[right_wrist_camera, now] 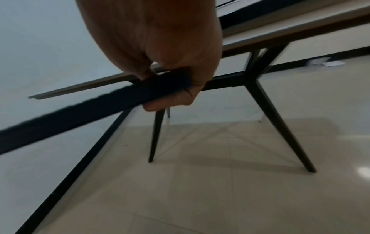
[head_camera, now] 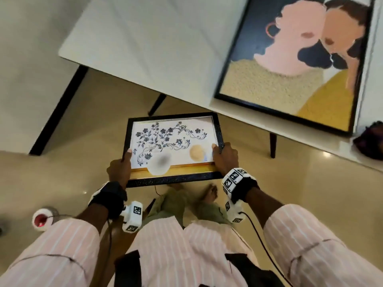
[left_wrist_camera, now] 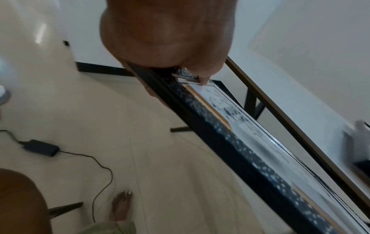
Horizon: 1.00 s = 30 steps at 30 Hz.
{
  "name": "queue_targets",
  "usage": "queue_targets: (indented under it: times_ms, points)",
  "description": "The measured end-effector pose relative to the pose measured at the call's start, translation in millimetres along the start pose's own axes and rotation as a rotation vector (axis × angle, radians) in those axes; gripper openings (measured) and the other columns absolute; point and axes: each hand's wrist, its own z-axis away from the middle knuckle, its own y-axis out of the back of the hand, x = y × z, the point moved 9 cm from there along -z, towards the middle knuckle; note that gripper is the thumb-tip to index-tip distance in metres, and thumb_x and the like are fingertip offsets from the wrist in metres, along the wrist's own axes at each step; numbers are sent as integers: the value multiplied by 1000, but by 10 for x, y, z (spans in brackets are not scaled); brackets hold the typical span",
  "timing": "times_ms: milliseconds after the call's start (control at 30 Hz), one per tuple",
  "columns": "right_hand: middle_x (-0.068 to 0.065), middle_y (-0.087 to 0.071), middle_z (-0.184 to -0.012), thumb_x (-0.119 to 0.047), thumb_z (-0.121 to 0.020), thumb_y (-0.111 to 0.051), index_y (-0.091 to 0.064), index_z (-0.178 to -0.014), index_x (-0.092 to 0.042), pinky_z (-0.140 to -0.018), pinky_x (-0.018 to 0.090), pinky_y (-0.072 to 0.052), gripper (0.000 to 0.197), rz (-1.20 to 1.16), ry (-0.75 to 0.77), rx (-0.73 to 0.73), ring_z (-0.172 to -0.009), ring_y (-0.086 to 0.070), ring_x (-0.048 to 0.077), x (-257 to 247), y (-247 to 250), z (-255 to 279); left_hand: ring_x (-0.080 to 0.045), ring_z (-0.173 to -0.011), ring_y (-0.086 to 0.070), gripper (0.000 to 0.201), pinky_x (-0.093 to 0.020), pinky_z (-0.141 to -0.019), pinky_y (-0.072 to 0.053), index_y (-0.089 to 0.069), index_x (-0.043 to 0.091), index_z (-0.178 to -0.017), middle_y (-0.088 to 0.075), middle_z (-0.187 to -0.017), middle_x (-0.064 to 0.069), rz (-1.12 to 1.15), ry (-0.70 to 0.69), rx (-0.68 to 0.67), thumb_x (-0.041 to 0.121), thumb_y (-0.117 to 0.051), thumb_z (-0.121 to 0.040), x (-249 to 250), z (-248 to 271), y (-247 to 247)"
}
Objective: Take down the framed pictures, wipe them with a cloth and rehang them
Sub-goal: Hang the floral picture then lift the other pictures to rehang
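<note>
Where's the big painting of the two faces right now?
In the head view, the big painting lies flat at the upper right on the white table, beyond the small floral frame, with a dark cloth just beside it.

both arms forward, left hand (head_camera: 119, 169) and right hand (head_camera: 225, 158) each curled in a grip, thumbs on top.

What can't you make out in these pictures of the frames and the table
- Floral frame glass, head view: blurred patches cover part of the picture.
- Dark bundle on the table, head view: cut off by the right edge, maybe the cloth.
- Right hand, wrist view: motion-blurred.
</note>
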Motion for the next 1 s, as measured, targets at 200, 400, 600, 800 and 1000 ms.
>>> queue_targets:
  times_ms: [200, 400, 600, 800, 1000]
  points:
    - [24, -62, -111, -39, -96, -52, -53, -114, -1, -79, 39, -46, 42, 114, 242, -135, -101, -58, 42, -1314, -663, 141, -37, -92, -55, 63, -34, -76, -33, -54, -1, -70, -56, -91, -22, 213, 197, 163, 56, -50, -94, -630, -74, 967]
    - [17, -65, -117, -32, -97, -53, -55, -122, -7, -79, 30, -40, 36, 147, 497, -299, -108, -58, 37, -2670, -1363, 463, -44, -108, -51, 66, -43, -90, -37, -58, -14, -96, -54, -124, -35, 384, 338, 363, 52, -54, -94, -941, -291, 2039]
    - [11, -68, -116, -30, -97, -51, -59, -125, -15, -84, 32, -46, 32, 51, 758, -220, -105, -62, 33, -4281, -1736, 657, -43, -111, -52, 71, -44, -94, -39, -60, -11, -98, -57, -115, -32, 583, 276, 533, 60, -53, -92, -892, -877, 3074]
    - [14, -68, -113, -34, -99, -49, -59, -120, -13, -81, 33, -44, 32, -44, 866, -124, -104, -62, 35, -5806, -1942, 700, -27, -84, -50, 48, -32, -73, -37, -61, 12, -82, -57, -82, -8, 726, -32, 619, 59, -61, -86, -363, -1397, 4165]
    - [12, -68, -118, -31, -95, -57, -65, -121, -13, -90, 30, -44, 33, -189, 1036, -116, -110, -61, 30, -7620, -2204, 873, -14, -97, -61, 50, -12, -73, -43, -64, 15, -116, -69, -106, 2, 747, -230, 820, 47, -76, -79, 172, -1801, 5343]
